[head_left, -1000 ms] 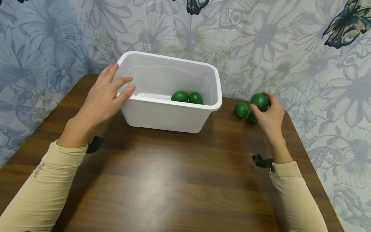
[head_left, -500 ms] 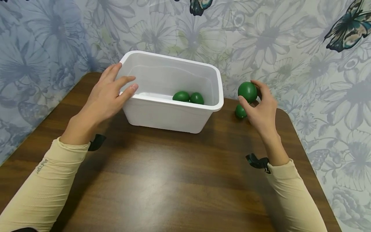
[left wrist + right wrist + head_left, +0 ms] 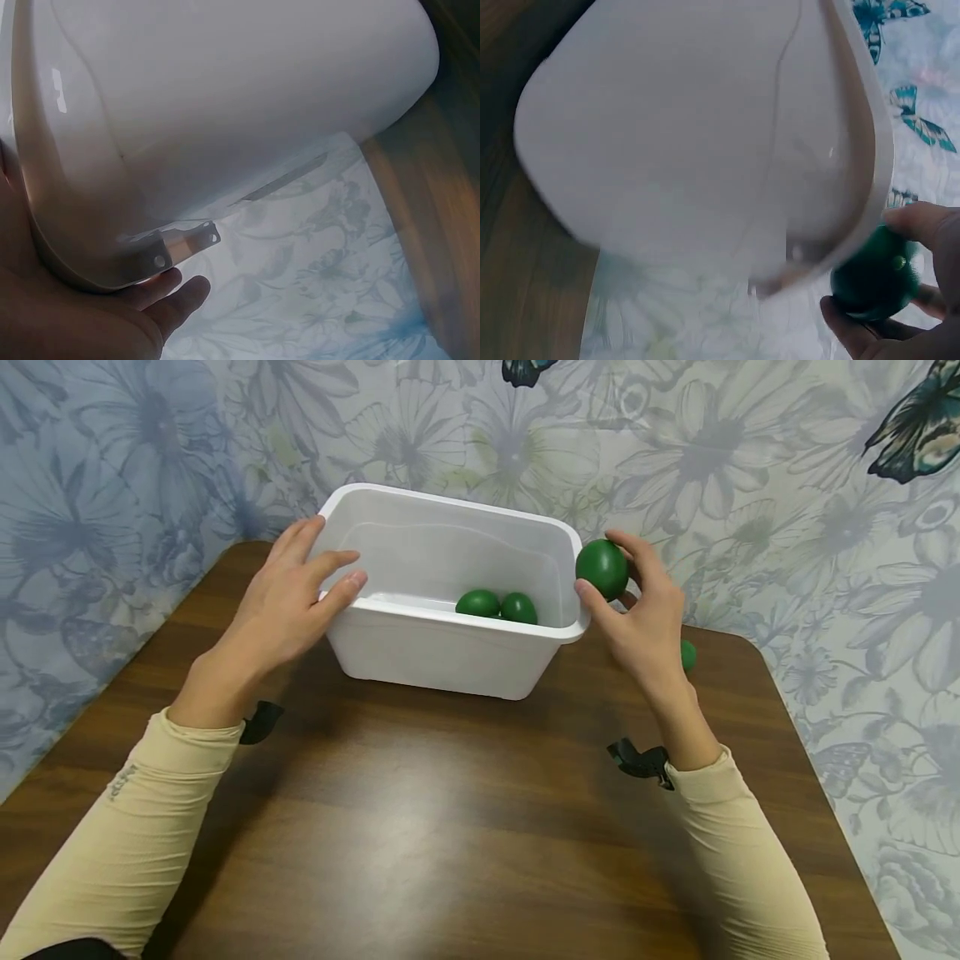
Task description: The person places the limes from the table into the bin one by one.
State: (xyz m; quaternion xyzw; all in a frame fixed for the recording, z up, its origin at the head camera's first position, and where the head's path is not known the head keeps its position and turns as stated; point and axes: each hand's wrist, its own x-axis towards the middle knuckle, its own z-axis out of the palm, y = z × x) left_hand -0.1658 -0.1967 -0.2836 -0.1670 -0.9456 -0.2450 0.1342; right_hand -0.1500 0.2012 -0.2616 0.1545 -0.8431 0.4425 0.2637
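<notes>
A smooth, glossy green ball [image 3: 602, 569] is pinched between the thumb and fingers of my right hand [image 3: 647, 610], beside the right end of a white plastic tub [image 3: 442, 652]. In the right wrist view the same ball [image 3: 874, 274] shows just outside the tub's rim [image 3: 881, 150]. My left hand [image 3: 281, 597] rests at the left end of the tub with its fingers spread over the rim. The left wrist view shows fingertips [image 3: 184, 300] beneath the tub's lip. Inside the tub lie two green balls [image 3: 477, 603], low near the front wall.
Another green ball [image 3: 687, 655] lies on the brown wooden table [image 3: 420, 793], partly hidden behind my right wrist. Close behind the tub stands a wall with flower-patterned paper [image 3: 517, 452]. The table's right edge runs along my right sleeve [image 3: 750, 852].
My right hand has lifted the green ball off the table at the right and carried it left to the tub's right rim. My left hand keeps its place on the tub.
</notes>
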